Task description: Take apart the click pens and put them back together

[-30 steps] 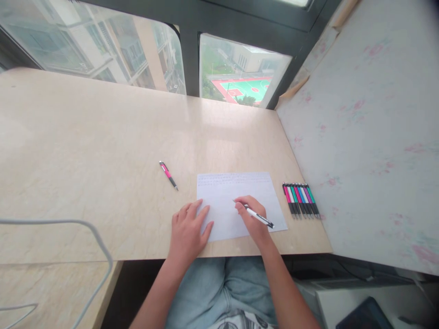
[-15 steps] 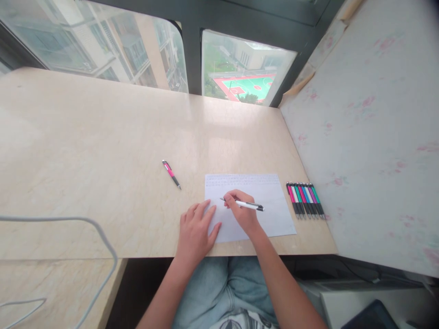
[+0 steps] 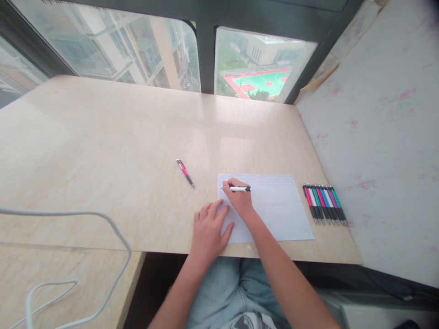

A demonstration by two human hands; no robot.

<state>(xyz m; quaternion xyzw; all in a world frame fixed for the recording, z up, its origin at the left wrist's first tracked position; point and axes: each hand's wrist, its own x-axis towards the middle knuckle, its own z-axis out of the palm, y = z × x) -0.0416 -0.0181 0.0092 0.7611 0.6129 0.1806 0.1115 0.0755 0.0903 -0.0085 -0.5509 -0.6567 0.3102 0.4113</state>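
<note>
A white sheet of paper [image 3: 274, 214] lies near the front edge of the desk, with lines of small handwriting along its top. My right hand [image 3: 240, 198] grips a white pen [image 3: 238, 188] with black ends, its tip at the left side of the sheet just below the written lines. Spread flat, my left hand [image 3: 211, 228] rests across the paper's lower left edge, fingers apart. Up and to the left of the sheet lies a pink pen [image 3: 185, 173] with a black grip, touched by neither hand.
A row of several coloured pens [image 3: 324, 204] lies right of the paper, beside the flowered wall [image 3: 387, 173]. A pale cable [image 3: 116, 228] loops over the desk [image 3: 103, 151] at the left. Windows [image 3: 254, 64] stand along the back.
My right hand has moved the white pen up and leftward on the sheet, toward the written lines. The left hand stays on the paper. The whole view has shifted a little.
</note>
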